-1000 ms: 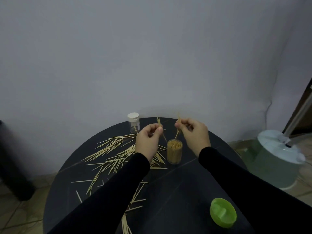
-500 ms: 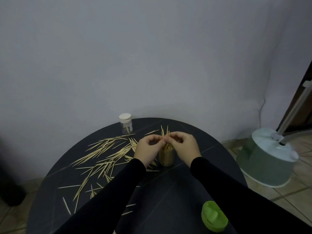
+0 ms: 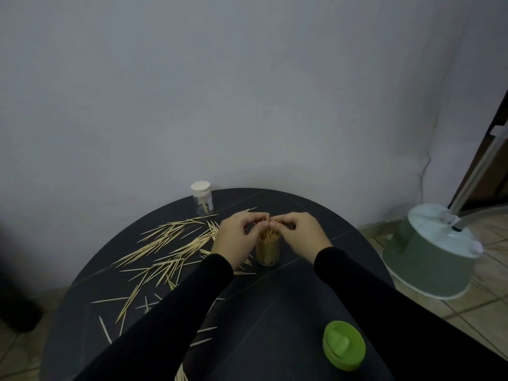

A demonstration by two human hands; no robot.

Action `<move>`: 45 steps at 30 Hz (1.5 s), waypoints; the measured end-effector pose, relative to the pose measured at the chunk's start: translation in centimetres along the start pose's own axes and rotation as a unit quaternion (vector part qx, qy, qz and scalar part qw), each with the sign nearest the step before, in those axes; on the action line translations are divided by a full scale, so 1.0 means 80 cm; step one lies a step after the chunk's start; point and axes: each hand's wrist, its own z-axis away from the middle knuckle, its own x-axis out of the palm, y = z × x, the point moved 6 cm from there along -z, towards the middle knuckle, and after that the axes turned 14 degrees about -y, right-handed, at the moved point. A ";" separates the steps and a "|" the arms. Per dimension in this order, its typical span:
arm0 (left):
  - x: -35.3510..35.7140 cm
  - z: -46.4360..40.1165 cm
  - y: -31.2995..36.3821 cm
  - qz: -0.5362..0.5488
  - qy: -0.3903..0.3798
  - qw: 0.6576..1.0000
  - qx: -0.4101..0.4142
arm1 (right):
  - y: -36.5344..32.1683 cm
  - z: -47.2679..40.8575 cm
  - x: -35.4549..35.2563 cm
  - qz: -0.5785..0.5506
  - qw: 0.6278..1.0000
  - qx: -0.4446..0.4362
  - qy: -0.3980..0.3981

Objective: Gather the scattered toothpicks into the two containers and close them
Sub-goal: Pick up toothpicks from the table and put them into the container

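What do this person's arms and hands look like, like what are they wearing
Both arms are covered by long, plain black sleeves that end at the wrists. The left hand and right hand are bare: no gloves, and no rings, watch or markings show from this view.

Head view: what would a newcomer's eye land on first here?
Pale wooden toothpicks sprawl across the left half of the round black table. At its centre both hands, left hand and right hand, pinch sticks over a clear, nearly full container. A bright green plastic lid lies loose at the near right edge.
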 end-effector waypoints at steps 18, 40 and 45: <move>-0.001 -0.004 -0.002 -0.104 -0.011 0.994 0.031 | -0.010 0.010 -0.012 0.019 0.997 -0.065 0.042; 0.009 -0.001 0.026 -0.181 0.004 0.982 0.051 | -0.003 0.002 0.003 0.152 0.981 0.005 -0.117; 0.006 0.003 0.009 -0.151 0.032 0.988 0.005 | -0.002 0.003 0.004 0.156 0.982 -0.004 -0.109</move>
